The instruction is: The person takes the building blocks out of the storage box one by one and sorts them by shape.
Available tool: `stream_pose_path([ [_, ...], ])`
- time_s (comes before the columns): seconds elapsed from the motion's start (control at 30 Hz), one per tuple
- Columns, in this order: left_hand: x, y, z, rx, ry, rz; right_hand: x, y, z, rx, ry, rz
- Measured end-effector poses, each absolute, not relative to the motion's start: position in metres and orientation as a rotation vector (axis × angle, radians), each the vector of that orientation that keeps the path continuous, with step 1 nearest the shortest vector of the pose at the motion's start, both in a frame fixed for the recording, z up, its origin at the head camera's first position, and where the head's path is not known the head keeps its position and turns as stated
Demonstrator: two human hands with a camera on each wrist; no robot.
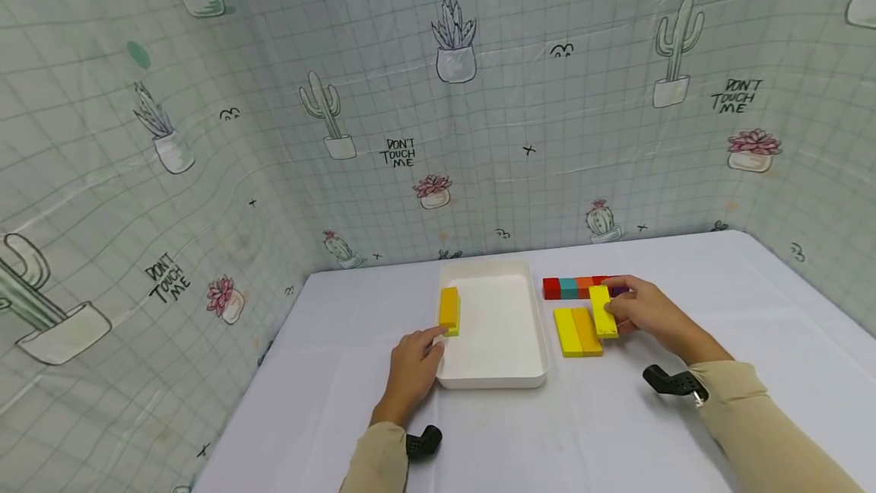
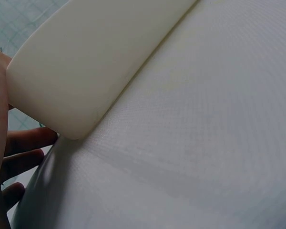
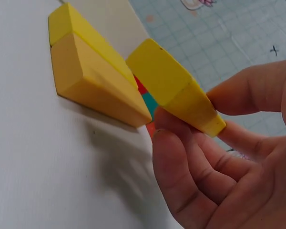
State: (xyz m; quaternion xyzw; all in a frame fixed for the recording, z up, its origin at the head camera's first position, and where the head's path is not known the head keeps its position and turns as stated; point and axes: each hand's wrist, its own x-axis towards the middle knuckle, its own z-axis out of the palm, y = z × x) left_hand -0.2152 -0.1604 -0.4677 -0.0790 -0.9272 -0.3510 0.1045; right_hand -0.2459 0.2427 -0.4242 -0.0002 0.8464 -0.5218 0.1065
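Note:
My right hand (image 1: 643, 310) pinches a yellow block (image 1: 603, 312) between thumb and fingers, and the right wrist view has this block (image 3: 167, 78) tilted above the table. Just left of it, a yellow block (image 1: 566, 332) and an orange-yellow block (image 1: 587, 332) lie side by side. My left hand (image 1: 412, 371) rests at the left edge of a white tray (image 1: 493, 383), its index finger reaching the rim near an orange-yellow block (image 1: 449, 306). Under that block shows part of a yellow one (image 1: 452, 331). In the left wrist view, fingers (image 2: 31, 140) lie beside the tray's corner, partly hidden.
Behind the right-hand blocks runs a row of coloured blocks, with red (image 1: 551, 289), teal (image 1: 569, 289) and orange (image 1: 585, 286) at its left; my right hand partly covers its right end. A white cloth covers the table (image 1: 342, 341). A printed curtain (image 1: 513, 112) hangs behind.

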Motion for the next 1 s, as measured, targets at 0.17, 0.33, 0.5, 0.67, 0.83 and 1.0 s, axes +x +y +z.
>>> stream_pose_path([
  [0.17, -0.217, -0.159, -0.466, -0.251, -2.736, -1.019, -0.243, 0.250, -0.427, 0.005, 2.470, -1.510],
  [0.33, -0.217, -0.159, -0.465, -0.251, -2.751, -1.008, -0.242, 0.251, -0.431, 0.040, 2.450, -1.491],
  [0.5, -0.217, -0.161, -0.465, -0.247, -2.742, -1.012, -0.244, 0.250, -0.436, 0.050, 2.432, -1.505],
  [0.67, -0.216, -0.161, -0.466, -0.236, -2.738, -1.017, -0.245, 0.249, -0.438, 0.044, 2.417, -1.510],
  [0.83, -0.215, -0.161, -0.466, -0.228, -2.734, -1.022, -0.245, 0.249, -0.437, 0.003, 2.444, -1.475],
  [1.0, -0.213, -0.161, -0.466, -0.237, -2.733, -1.024, -0.243, 0.249, -0.436, -0.017, 2.478, -1.421],
])
